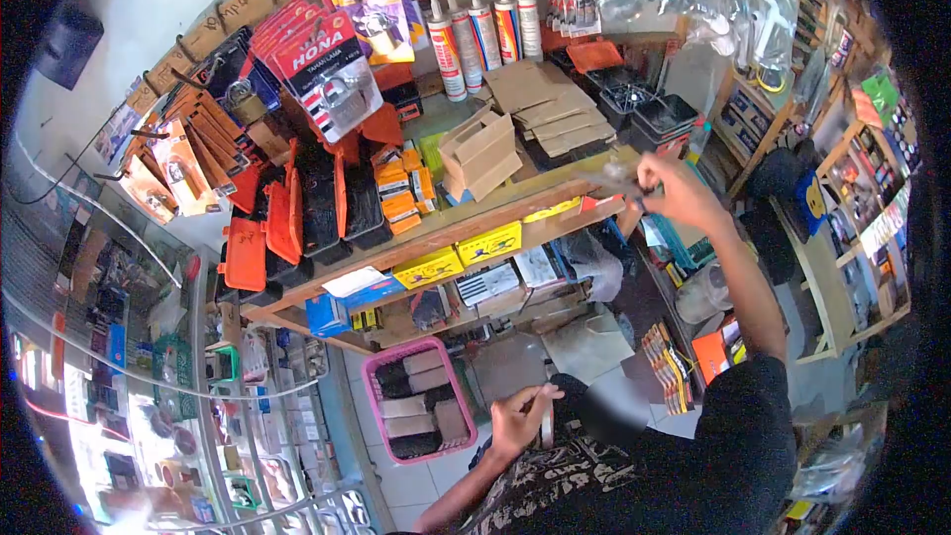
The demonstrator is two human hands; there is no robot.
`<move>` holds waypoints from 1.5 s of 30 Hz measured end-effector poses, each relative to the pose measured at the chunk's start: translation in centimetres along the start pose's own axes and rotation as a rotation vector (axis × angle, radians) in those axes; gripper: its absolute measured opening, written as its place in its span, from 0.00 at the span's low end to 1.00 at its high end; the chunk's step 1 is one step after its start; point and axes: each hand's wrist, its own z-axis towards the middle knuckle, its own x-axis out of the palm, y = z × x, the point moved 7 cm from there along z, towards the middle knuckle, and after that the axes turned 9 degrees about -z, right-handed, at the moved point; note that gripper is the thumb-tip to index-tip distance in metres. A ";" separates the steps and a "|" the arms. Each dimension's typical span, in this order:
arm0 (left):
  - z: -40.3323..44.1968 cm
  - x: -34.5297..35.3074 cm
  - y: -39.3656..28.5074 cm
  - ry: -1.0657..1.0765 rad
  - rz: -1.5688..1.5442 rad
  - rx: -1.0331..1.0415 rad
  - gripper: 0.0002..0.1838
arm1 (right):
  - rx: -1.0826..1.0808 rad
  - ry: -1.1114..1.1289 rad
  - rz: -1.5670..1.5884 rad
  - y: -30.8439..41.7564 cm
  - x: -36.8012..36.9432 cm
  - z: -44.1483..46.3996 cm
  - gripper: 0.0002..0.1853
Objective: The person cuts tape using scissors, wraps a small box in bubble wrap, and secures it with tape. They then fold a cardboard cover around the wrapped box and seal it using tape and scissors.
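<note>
My right hand is raised at the right end of the wooden shelf. Its fingers are closed round a dark, blurred tool, perhaps scissors, held over the shelf edge. Lower down, in front of the black shirt, my left hand has thumb and fingers pressed together; what they hold, if anything, is too small to tell. Flattened cardboard pieces lie stacked on the shelf, beside an open folded cardboard box.
Sealant tubes stand behind the cardboard. Orange-lidded bins and hanging padlock packs fill the left. Yellow boxes sit under the shelf edge. A pink basket stands on the floor, a glass cabinet to its left.
</note>
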 end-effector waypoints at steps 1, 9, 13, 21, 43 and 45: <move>-0.2 0.1 -0.4 0.020 0.065 0.086 0.13 | -0.026 0.054 0.064 1.1 0.6 -1.7 0.20; 0.0 0.3 -2.2 0.047 -0.009 0.055 0.10 | 0.131 0.877 0.432 10.2 4.7 -14.1 0.26; 0.2 0.3 -3.9 0.081 -0.052 -0.062 0.13 | 0.046 1.014 0.364 12.1 5.1 -16.2 0.28; 0.0 1.4 -5.7 0.394 -0.409 -0.098 0.24 | -0.133 0.996 0.346 16.0 5.5 -16.8 0.34; -1.5 0.6 -7.1 0.550 -0.174 0.015 0.11 | -0.406 1.011 0.145 21.0 7.3 -16.5 0.33; -1.7 0.9 -7.0 0.577 -0.183 0.034 0.11 | -0.468 0.989 0.135 21.1 7.7 -16.8 0.33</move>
